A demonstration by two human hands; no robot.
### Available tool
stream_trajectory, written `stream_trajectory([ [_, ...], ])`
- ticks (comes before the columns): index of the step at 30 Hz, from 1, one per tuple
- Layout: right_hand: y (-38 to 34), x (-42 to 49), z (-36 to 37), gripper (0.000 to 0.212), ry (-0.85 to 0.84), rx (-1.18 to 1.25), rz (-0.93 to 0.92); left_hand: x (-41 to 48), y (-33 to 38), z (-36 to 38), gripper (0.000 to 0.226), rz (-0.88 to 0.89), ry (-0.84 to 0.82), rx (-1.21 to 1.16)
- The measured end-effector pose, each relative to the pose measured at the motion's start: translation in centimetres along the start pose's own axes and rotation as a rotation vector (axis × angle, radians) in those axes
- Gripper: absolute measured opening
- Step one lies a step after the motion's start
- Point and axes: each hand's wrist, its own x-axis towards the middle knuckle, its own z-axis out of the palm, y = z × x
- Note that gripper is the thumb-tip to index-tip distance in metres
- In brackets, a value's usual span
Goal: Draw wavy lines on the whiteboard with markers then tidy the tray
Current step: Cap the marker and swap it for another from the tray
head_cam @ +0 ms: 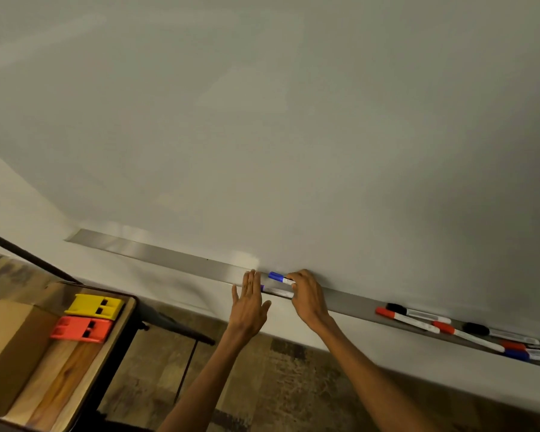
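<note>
- Head view: your left hand is flat, with the fingers straight and together and the thumb spread. It grips nothing.
- The fingertips of that hand reach the front edge of the tray, just beside the cap end of the purple-capped marker.
- Your right hand is closed on the blue-capped marker. Its fingers curl over the white barrel, and the blue cap points away from the grip toward your left hand.
- Both markers lie in the tray between your two hands, the blue-capped one on the far side of the grip, against the whiteboard, and the purple-capped one on the near side.
- The barrel end of the purple-capped marker runs up to your right hand. You cannot tell whether the fingers also touch it.
- The loose markers, with red, black and blue caps, lie in the tray well to the right of your right hand, some crossing each other.
- Well to the left of your left hand and lower, a table carries a yellow block and a red block side by side, next to a cardboard box.
</note>
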Motion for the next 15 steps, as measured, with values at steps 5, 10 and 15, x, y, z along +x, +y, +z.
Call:
stream_trajectory([
  [5, -0.7, 1.1, 3.0, 0.048, -0.039, -0.016, 0.036, 0.5, -1.5, 1.3, 0.067, 0.061, 0.062, -0.138],
  [10, -0.9, 1.5, 4.9, 0.036, 0.025, -0.077, 0.025, 1.1, -2.8, 1.9, 0.057, 0.214, 0.155, 0.053],
  [15, -0.9, 1.0, 6.2, 0.042, 0.081, -0.073, -0.025, 1.5, -3.6, 3.4, 0.055, 0.28, 0.064, 0.158],
])
